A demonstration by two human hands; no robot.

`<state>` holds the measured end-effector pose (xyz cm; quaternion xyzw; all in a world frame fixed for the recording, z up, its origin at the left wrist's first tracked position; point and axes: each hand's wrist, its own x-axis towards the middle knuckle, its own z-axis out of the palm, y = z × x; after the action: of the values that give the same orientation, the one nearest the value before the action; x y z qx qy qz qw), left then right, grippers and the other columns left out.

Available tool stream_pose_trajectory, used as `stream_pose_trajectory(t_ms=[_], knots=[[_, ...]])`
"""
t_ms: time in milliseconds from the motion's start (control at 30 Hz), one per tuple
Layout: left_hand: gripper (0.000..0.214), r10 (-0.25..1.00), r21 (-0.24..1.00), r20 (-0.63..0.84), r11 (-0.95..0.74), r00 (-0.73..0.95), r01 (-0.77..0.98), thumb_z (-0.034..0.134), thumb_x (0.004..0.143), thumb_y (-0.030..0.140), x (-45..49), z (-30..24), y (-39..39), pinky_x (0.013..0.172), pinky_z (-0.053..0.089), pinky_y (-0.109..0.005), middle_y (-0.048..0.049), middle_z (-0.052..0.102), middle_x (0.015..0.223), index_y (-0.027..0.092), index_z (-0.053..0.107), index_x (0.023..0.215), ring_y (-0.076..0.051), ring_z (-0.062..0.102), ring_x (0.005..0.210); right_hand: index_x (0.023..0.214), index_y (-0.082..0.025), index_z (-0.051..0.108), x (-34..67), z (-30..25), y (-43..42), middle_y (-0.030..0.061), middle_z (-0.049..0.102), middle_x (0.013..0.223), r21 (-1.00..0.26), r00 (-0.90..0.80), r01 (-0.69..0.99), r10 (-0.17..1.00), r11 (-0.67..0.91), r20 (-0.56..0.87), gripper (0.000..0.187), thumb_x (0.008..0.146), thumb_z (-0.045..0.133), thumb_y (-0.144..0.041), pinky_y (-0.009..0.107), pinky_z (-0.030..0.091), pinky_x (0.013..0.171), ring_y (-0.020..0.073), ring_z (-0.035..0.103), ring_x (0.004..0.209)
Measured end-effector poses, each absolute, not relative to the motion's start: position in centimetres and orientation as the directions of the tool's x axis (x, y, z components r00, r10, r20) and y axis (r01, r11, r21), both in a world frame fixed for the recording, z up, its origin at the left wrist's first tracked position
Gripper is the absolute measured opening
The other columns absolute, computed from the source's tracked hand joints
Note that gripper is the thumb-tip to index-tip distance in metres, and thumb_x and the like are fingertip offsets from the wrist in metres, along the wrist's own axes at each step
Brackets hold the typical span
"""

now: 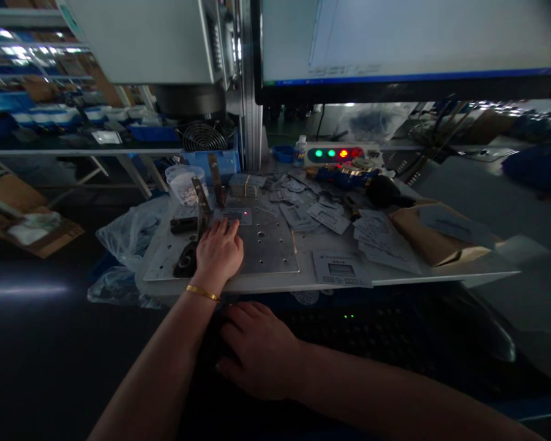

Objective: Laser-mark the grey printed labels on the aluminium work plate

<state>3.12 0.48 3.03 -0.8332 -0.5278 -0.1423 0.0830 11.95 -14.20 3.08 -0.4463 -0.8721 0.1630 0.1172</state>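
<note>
My left hand (219, 252) lies flat, fingers stretched out. Its fingertips touch the near edge of a small grey printed plate (239, 216), on which a red light dot shows. That plate rests on a flat metal base plate (270, 245), beside upright metal brackets (201, 199). Lower down, my right hand (264, 349) hovers or rests at the left end of a dark keyboard (371, 334). Its fingers are loosely bent and hold nothing that I can see; shadow hides what the fingertips touch. Above the plate hangs the dark round head (190, 100) of a machine.
Loose printed plates (328, 217) are scattered to the right, near a banded stack (247, 185). A brown paper packet (434, 236), a control strip with lit buttons (337, 153) and a clear plastic tub (186, 184) stand around. A monitor (413, 43) overhangs the bench.
</note>
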Motion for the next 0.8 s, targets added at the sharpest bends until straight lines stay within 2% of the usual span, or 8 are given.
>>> stream_pose_trajectory(t_ms=[67,267,467,633,800], knots=[[0.045,0.859,0.012,0.322,-0.424,0.398,0.906,0.033,0.092,0.021,3.1,3.1,0.5,0.105,0.041,-0.044,-0.0137,0.054,0.137,0.014,0.052,0.132,-0.028,0.049,0.126,0.098,-0.015,0.062,12.6,2.9,-15.0,0.0077,0.065,0.102,-0.392,-0.582,0.724,0.808,0.568,0.095,0.036,0.091,0.051,-0.049,0.039,0.050,0.085,0.0241,0.059,0.095],[0.045,0.873,-0.008,0.294,-0.404,0.388,0.915,0.034,0.092,0.021,3.0,3.3,0.5,0.107,0.040,-0.043,-0.0126,0.053,0.138,0.015,0.050,0.133,-0.028,0.047,0.129,0.089,-0.018,0.062,14.5,0.1,-16.7,0.0043,0.070,0.095,-0.293,-0.688,0.639,0.699,0.711,0.196,0.034,0.090,0.052,-0.050,0.034,0.050,0.071,0.0210,0.063,0.087],[0.045,0.876,-0.041,0.281,-0.398,0.393,0.917,0.034,0.092,0.020,3.0,3.6,0.5,0.107,0.040,-0.042,-0.0132,0.052,0.139,0.014,0.050,0.134,-0.027,0.047,0.129,0.076,-0.021,0.058,13.9,-2.5,-15.9,-0.0041,0.070,0.077,-0.187,-0.699,0.590,0.612,0.786,0.370,0.033,0.089,0.054,-0.051,0.028,0.044,0.051,0.0147,0.064,0.069],[0.046,0.880,-0.038,0.270,-0.396,0.391,0.918,0.034,0.092,0.020,3.1,3.8,0.5,0.107,0.040,-0.043,-0.0123,0.052,0.140,0.014,0.049,0.134,-0.028,0.047,0.129,0.073,-0.022,0.057,13.4,-3.4,-15.6,-0.0074,0.070,0.072,-0.106,-0.730,0.556,0.545,0.824,0.412,0.026,0.088,0.057,-0.044,0.026,0.041,0.047,0.0120,0.063,0.063],[0.046,0.872,-0.058,0.275,-0.406,0.405,0.912,0.033,0.092,0.020,3.0,3.9,0.6,0.107,0.040,-0.042,-0.0125,0.052,0.139,0.014,0.049,0.134,-0.027,0.048,0.129,0.074,-0.024,0.059,13.4,-3.7,-15.4,-0.0080,0.070,0.071,-0.102,-0.743,0.544,0.534,0.833,0.403,0.032,0.091,0.054,-0.051,0.025,0.042,0.048,0.0113,0.063,0.064]])
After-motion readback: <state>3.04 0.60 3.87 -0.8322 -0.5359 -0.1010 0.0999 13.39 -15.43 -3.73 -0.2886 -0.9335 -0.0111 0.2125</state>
